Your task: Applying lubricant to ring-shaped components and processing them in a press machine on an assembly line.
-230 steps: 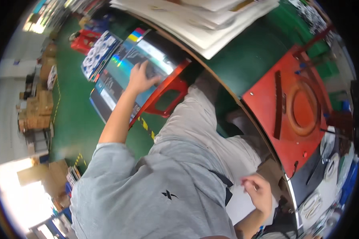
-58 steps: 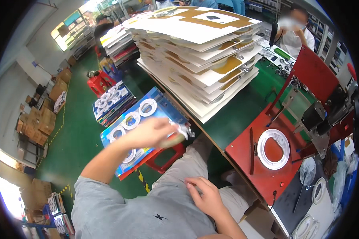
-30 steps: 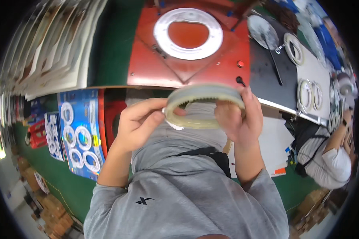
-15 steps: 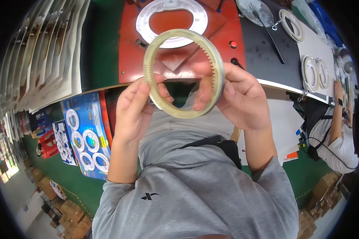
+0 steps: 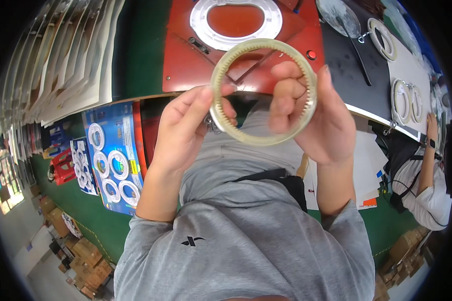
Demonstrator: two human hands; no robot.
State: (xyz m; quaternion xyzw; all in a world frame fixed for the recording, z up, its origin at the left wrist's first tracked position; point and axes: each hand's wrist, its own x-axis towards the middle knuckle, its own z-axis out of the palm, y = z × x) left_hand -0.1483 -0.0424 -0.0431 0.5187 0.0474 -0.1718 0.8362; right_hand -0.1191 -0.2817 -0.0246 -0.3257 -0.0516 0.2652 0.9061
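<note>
A pale, translucent plastic ring with inner teeth (image 5: 260,139) is held up before my body, above the near table edge. My left hand (image 5: 183,120) pinches its left rim, thumb in front and fingertips showing through the opening. My right hand (image 5: 331,123) is cupped round the right rim. Its curled fingers appear through the ring, while the thumb points up outside, apart from the rim. Small metal links (image 5: 212,123) show beside my left fingers; whether they join the ring is unclear. Behind the ring, a white oval ring plate (image 5: 206,31) lies on a red board (image 5: 181,65).
A red button (image 5: 311,54) sits on the board's right side. Paired white rings (image 5: 401,100) with metal clasps lie on the right-hand table. Hanging sheets (image 5: 80,65) and a blue card of rings (image 5: 116,145) are at left. Another person's arm (image 5: 428,155) is at far right.
The ring has shifted right in the picture and turned to face me more squarely. My right thumb has come off its front face and now points up. The background has also shifted right.
</note>
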